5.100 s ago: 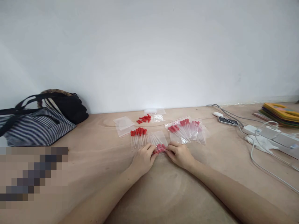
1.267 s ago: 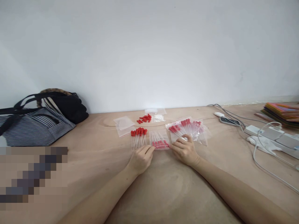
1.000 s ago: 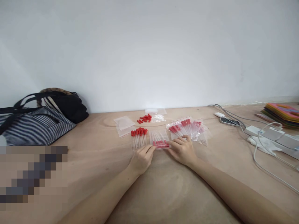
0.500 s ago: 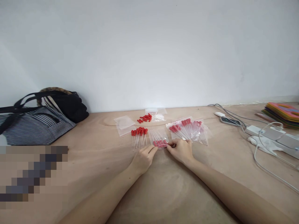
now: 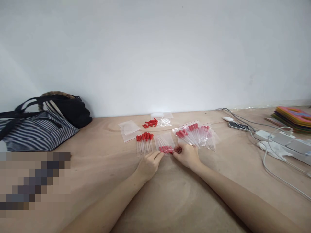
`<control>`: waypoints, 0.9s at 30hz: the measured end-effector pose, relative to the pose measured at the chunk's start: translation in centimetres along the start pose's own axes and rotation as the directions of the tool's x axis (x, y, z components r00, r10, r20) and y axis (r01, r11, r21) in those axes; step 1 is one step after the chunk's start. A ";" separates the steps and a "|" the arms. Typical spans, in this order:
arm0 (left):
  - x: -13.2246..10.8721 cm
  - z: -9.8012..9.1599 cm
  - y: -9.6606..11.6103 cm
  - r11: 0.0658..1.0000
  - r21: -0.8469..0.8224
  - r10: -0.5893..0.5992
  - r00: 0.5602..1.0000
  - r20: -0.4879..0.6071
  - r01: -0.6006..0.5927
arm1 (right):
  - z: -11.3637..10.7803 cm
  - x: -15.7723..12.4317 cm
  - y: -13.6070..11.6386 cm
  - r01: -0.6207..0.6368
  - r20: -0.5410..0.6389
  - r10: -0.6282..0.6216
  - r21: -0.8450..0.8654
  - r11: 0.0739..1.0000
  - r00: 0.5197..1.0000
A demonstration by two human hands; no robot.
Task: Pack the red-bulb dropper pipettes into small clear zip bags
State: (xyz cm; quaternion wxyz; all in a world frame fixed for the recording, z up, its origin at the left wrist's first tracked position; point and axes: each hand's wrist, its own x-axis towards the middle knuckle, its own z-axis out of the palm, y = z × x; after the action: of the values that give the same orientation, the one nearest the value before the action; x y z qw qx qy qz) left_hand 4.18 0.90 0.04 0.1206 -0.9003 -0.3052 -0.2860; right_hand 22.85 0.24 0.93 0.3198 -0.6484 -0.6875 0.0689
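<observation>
A clear zip bag (image 5: 165, 139) lies in front of me with several red-bulbed droppers inside, bulbs toward me. My left hand (image 5: 151, 162) pinches the left corner of its near edge, and my right hand (image 5: 186, 156) pinches the right corner. Between the hands the edge bows upward a little. Loose droppers with red bulbs (image 5: 144, 142) lie side by side just left of the bag. Filled bags of droppers (image 5: 194, 134) overlap beyond my right hand.
Loose red bulbs (image 5: 151, 123) and thin clear tubes (image 5: 165, 122) lie near the wall. Flat plastic bags (image 5: 130, 127) rest left of them. A striped bag (image 5: 43, 129) stands at left; a phone (image 5: 238, 126), power strip (image 5: 286, 142), cables and coloured sheets (image 5: 293, 118) occupy the right.
Both hands keep their pinch on the bag in nearly the same place. My right fingers have shifted slightly at the corner, and the near edge arches a little more.
</observation>
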 end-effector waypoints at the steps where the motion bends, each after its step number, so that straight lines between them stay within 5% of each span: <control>1: 0.0 0.0 0.0 1.000 0.001 -0.001 1.000 0.001 0.001 | -0.1 0.0 0.0 -0.012 0.011 0.012 0.006 1.000 1.000; 9: 0.0 0.2 0.0 1.000 -0.002 0.000 1.000 0.017 0.000 | 0.3 0.1 0.2 -0.011 -0.024 0.011 -0.019 1.000 1.000; 17: 0.2 -0.2 0.1 1.000 -0.006 0.013 0.999 0.050 -0.012 | 1.0 0.4 0.7 0.148 -0.019 -0.151 -0.097 0.984 0.988; 27: 0.2 -0.2 0.1 1.000 -0.006 0.003 0.996 0.090 -0.002 | 0.4 0.7 0.6 -0.048 0.004 0.048 -0.023 0.999 0.999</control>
State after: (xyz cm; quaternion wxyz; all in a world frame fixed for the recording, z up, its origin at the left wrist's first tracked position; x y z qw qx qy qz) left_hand 4.30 0.88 0.33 0.1043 -0.9130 -0.3085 -0.2457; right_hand 23.18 1.08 0.52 0.3092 -0.6683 -0.6730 0.0701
